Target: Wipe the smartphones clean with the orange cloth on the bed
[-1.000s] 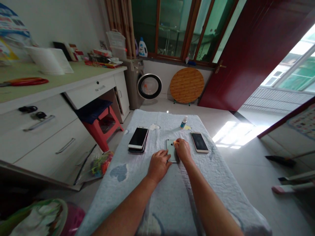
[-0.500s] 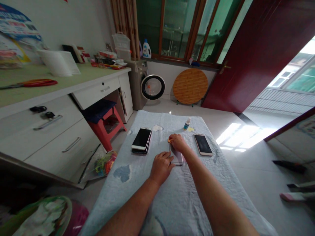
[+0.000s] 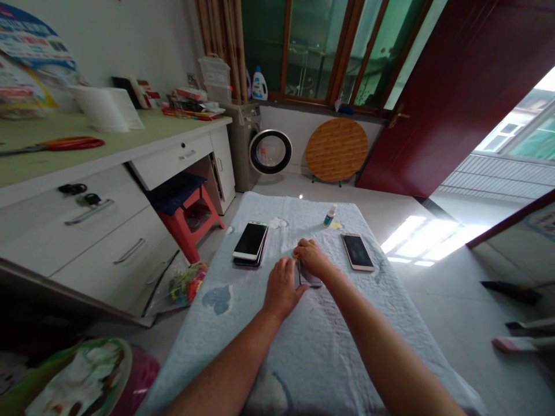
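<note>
Phone (image 3: pixel 310 281) lies partly hidden under the right hand (image 3: pixel 311 256).

Fingers of the right hand (image 3: pixel 313 258) cover the upper part of a flat grey phone (image 3: pixel 310 279) and most of a small orange object (image 3: pixel 296 255), leaving its full shape untold; the left hand (image 3: pixel 281 284) hides part of the phone's left edge. Beneath a white-framed, black-screened phone (image 3: pixel 251 241), a dark phone (image 3: pixel 247 263) is mostly concealed. Print on a small white bottle with a blue label (image 3: pixel 329 217) is too small to read. The frame's bottom crops both forearms and the light-blue cloth-covered counter (image 3: pixel 243 335); its left edge cuts off red-handled metal scissors (image 3: pixel 73 144) and a blurred blue poster (image 3: pixel 30 40).
</note>
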`<action>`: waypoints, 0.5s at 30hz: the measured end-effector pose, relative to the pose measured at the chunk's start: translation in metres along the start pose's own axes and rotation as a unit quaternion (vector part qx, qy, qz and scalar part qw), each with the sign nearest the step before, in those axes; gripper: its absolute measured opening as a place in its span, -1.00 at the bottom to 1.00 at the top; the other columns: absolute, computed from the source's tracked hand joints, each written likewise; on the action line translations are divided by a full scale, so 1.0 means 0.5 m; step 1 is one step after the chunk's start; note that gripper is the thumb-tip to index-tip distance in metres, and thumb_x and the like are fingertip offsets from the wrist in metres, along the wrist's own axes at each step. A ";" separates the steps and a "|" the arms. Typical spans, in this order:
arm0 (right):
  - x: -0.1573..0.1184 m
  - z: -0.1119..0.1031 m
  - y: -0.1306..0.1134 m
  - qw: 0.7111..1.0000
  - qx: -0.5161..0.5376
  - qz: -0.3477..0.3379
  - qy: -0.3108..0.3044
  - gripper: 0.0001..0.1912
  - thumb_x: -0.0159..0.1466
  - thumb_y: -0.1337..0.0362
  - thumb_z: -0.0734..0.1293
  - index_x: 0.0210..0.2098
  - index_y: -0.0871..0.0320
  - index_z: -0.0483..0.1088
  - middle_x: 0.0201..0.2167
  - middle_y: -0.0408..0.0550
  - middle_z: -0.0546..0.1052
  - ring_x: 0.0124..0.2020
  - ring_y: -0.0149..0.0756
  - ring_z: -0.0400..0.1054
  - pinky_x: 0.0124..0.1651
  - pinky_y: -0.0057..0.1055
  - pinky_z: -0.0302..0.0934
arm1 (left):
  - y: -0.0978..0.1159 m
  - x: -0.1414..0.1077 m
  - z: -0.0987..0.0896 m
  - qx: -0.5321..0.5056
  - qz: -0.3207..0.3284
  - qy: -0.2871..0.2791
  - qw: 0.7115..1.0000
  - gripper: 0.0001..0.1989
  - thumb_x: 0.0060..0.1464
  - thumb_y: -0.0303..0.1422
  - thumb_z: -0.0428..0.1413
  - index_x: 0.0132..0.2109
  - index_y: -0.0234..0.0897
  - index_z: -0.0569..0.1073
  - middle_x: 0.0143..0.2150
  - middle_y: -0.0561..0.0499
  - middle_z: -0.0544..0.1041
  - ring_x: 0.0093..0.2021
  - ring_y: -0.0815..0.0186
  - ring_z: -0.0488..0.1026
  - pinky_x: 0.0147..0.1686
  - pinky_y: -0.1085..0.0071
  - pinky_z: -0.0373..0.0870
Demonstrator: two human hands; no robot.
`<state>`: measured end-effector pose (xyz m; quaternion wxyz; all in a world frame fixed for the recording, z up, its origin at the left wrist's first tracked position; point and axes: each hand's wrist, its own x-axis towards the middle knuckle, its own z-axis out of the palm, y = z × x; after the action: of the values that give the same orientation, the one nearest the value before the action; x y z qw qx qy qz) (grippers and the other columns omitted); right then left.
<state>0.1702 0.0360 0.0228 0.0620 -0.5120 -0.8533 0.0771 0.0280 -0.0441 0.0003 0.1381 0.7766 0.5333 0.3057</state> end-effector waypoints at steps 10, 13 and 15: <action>-0.114 -0.008 -0.065 1.000 0.017 -0.007 -0.009 -0.84 0.30 0.36 0.27 -0.31 0.10 0.51 -0.21 -0.04 0.41 -0.17 -0.27 0.20 -0.18 -0.43 0.10 | -0.005 -0.006 0.012 0.014 0.003 0.045 0.999 -0.33 -0.01 -0.38 0.16 0.24 -0.31 0.13 0.20 -0.26 0.24 0.21 -0.01 0.21 0.16 0.08 0.21; -0.132 -0.002 -0.067 0.999 0.044 -0.014 0.001 -0.86 0.26 0.37 0.31 -0.30 0.09 0.52 -0.22 -0.07 0.44 -0.21 -0.30 0.23 -0.18 -0.43 0.11 | -0.005 -0.004 0.009 0.022 0.001 0.029 0.999 -0.38 0.00 -0.45 0.11 0.23 -0.29 0.19 0.22 -0.22 0.27 0.23 0.03 0.20 0.17 0.09 0.19; -0.138 0.002 -0.064 0.997 0.076 -0.018 0.012 -0.84 0.26 0.40 0.30 -0.29 0.09 0.54 -0.23 -0.07 0.45 -0.22 -0.33 0.26 -0.14 -0.43 0.12 | -0.004 -0.002 0.006 0.027 0.011 0.007 1.000 -0.42 0.02 -0.45 0.10 0.22 -0.28 0.24 0.24 -0.18 0.29 0.23 0.04 0.20 0.19 0.08 0.16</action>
<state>0.1748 -0.0397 0.0261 0.1119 -0.4912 -0.8533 0.1343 0.0282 -0.0438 -0.0036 0.1102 0.7835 0.5338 0.2984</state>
